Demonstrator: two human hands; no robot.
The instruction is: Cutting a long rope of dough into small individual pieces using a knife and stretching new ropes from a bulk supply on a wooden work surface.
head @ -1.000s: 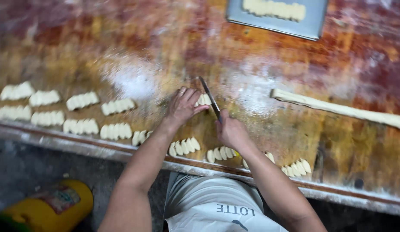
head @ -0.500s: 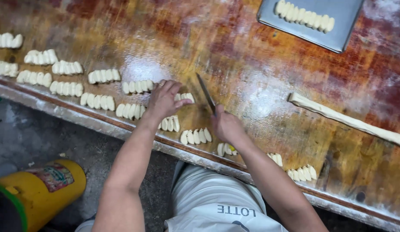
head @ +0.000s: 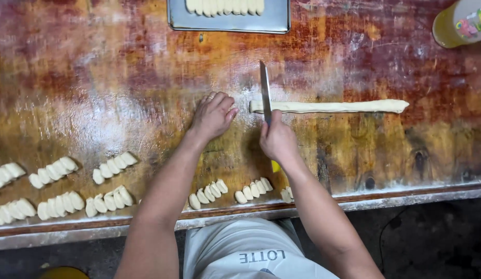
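Note:
A long pale dough rope (head: 333,106) lies across the worn wooden table (head: 121,77). My right hand (head: 277,140) grips a knife (head: 264,90) whose blade crosses the rope's left end. My left hand (head: 213,116) rests flat on the table just left of the rope, fingers spread, holding nothing. Groups of cut dough pieces (head: 207,195) (head: 254,190) sit near the front edge below my hands.
More cut dough groups (head: 114,166) (head: 54,170) (head: 103,202) lie at the left front. A metal tray (head: 229,20) with dough pieces stands at the back. A yellow bottle (head: 460,23) sits at the back right. The table's front edge (head: 385,199) runs below.
The view has shifted right. Both hands moved away from the cut pieces to the left end of the dough rope, and the knife blade now lies across it.

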